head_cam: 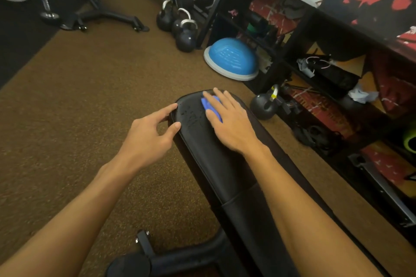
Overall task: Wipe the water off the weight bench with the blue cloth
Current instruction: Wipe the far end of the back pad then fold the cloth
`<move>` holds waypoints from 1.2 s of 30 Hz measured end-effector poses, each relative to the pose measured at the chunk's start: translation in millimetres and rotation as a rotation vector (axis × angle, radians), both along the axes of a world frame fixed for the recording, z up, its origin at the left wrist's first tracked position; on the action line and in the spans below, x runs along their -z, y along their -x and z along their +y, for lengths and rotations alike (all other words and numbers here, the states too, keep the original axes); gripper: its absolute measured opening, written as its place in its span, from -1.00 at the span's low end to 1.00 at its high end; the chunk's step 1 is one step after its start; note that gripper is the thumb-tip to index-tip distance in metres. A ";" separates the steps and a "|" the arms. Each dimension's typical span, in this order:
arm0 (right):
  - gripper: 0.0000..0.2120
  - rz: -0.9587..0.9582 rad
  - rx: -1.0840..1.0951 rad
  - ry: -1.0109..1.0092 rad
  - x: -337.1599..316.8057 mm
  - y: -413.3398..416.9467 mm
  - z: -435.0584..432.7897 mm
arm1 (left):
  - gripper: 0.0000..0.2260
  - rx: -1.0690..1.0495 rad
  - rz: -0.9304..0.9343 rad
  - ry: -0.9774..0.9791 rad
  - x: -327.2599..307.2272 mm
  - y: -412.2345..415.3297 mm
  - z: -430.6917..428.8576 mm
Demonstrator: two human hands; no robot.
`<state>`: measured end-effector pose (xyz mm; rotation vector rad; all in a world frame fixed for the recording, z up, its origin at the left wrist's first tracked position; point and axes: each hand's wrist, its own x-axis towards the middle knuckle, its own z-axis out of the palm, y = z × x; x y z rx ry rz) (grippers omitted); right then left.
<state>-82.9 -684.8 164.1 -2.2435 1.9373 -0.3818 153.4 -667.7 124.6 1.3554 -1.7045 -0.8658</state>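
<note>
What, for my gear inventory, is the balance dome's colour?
The balance dome is blue with pale grey base; head view.

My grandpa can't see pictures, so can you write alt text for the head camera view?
A person's right hand presses a blue cloth flat on the far end of a black weight bench, beside wet streaks. The left hand touches the bench's left edge. A kettlebell sits nearby.
</note>
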 end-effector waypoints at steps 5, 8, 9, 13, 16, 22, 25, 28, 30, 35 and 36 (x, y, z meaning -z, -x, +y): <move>-0.48 -0.027 0.257 0.000 5.3 34.6 0.2 | -0.51 0.015 0.004 -0.022 -2.6 -3.8 2.3; -0.48 -0.040 0.332 -0.044 -0.8 16.6 -46.4 | -0.51 0.011 0.000 -0.021 -3.7 -1.2 4.1; -0.49 -0.035 0.297 -0.039 -1.8 6.5 -55.5 | -0.51 0.005 -0.002 -0.025 -4.4 0.0 5.2; -0.52 -0.016 -0.012 -0.009 0.8 -9.9 -27.1 | -0.52 0.000 0.009 -0.019 -4.6 -0.3 2.6; -0.53 -0.042 0.016 0.021 9.8 17.9 10.1 | -0.52 0.034 0.002 -0.047 -0.8 -5.0 0.1; -0.49 -0.009 0.227 -0.024 1.5 -2.8 -50.6 | -0.51 0.011 0.006 -0.053 -0.3 -0.4 5.1; -0.50 -0.008 0.026 -0.022 3.7 -21.5 -30.3 | -0.52 -0.019 0.017 -0.055 -1.9 1.6 4.4; -0.50 -0.013 -0.015 -0.004 8.0 1.0 17.8 | -0.52 -0.023 0.019 -0.064 -5.2 3.3 4.7; -0.50 -0.027 0.126 0.007 10.4 31.5 34.5 | -0.51 -0.023 0.024 -0.072 -7.7 4.8 6.7; -0.53 -0.208 0.433 -0.116 0.9 81.6 15.8 | -0.50 -0.032 0.019 -0.077 -11.2 10.5 7.8; -0.57 -0.254 0.463 -0.147 -0.9 85.5 5.4 | -0.50 -0.034 0.024 -0.085 -10.4 11.2 6.2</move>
